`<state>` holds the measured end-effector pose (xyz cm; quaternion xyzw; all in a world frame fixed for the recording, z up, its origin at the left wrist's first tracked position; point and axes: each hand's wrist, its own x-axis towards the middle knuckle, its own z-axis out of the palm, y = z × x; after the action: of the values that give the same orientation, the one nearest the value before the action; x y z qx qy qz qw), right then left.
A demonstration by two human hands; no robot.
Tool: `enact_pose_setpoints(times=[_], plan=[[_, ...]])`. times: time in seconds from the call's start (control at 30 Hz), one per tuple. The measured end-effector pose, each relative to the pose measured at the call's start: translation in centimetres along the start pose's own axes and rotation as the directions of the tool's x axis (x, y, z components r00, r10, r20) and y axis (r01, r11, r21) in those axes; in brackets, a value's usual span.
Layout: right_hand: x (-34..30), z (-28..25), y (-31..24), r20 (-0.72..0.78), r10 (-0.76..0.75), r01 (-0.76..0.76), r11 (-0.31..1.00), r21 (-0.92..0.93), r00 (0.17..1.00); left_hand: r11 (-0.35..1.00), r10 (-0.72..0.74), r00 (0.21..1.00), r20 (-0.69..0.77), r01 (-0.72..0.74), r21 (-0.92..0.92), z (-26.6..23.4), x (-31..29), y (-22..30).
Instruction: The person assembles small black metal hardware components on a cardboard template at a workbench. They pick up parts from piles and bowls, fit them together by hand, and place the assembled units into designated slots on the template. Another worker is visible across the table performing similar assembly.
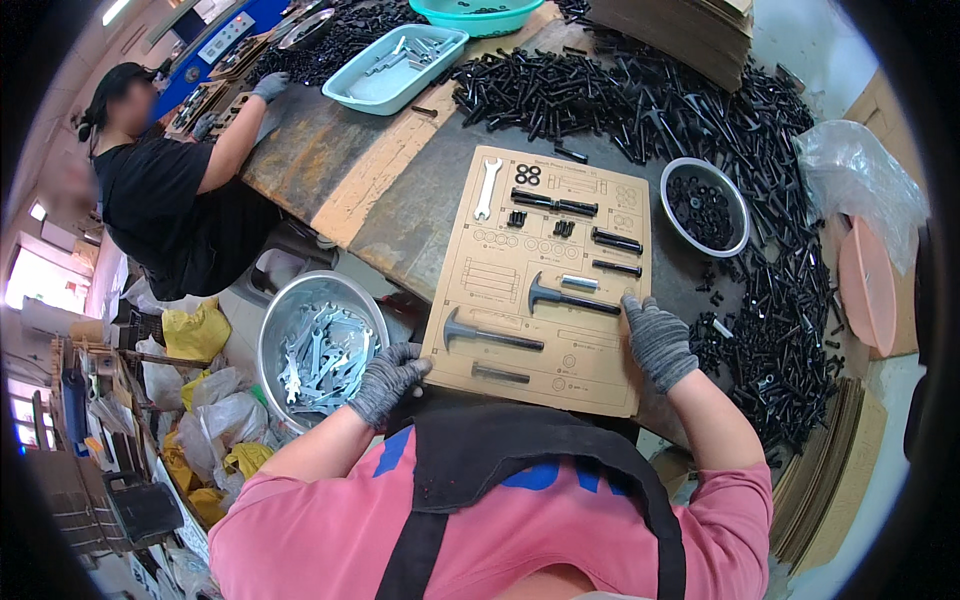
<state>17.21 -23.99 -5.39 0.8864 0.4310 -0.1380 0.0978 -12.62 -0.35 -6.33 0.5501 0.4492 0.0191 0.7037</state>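
A tan cardboard sheet (612, 375) with printed outlines lies at the table's near edge, in front of me. Grey-gloved, my left hand (392, 380) grips its lower left corner. My right hand (660, 345), gloved alike, is closed on its right edge with the thumb on top. On the sheet sit a silver open-ended wrench (488, 190), several black washers (528, 175), long black bolts (553, 202), a short silver tube (580, 282), a black T-shaped piece (575, 298) and a greyer T-shaped piece (490, 333). Undersides of both hands are hidden.
Right of the sheet stands a metal bowl (705, 207) of black nuts or washers, amid heaped black bolts (560, 95). A metal basin (275, 335) of wrenches is at left. Beyond are a light-blue tray (345, 90) and stacked cardboard (680, 35). A co-worker (160, 190) works at far left.
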Motion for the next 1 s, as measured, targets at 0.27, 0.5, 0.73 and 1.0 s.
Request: enact_pose_setpoints(times=[0.27, 0.5, 0.73, 1.0], plan=[[0.9, 0.2, -4.9, -0.093, -0.165, 0.175, 0.978, 0.117, 0.982, 0.831, 0.181, 0.968, -0.176, -0.246, -0.499, -4.9, 2.7, -2.3], [4.5, -1.1, -13.2, -0.168, -0.332, 0.355, 0.924, 0.140, 0.928, 0.589, 0.111, 0.845, -0.524, -0.480, -0.650, -8.5, 4.5, -3.2], [7.6, -2.8, -18.9, -0.091, -0.438, 0.445, 0.891, 0.093, 0.894, 0.308, 0.254, 0.857, -0.449, -0.512, -0.802, -4.2, 6.6, -3.1], [9.0, -3.3, -20.1, -0.168, -0.490, 0.513, 0.846, 0.143, 0.855, 0.433, 0.091, 0.799, -0.595, -0.570, -0.699, -4.7, 8.5, -2.7]])
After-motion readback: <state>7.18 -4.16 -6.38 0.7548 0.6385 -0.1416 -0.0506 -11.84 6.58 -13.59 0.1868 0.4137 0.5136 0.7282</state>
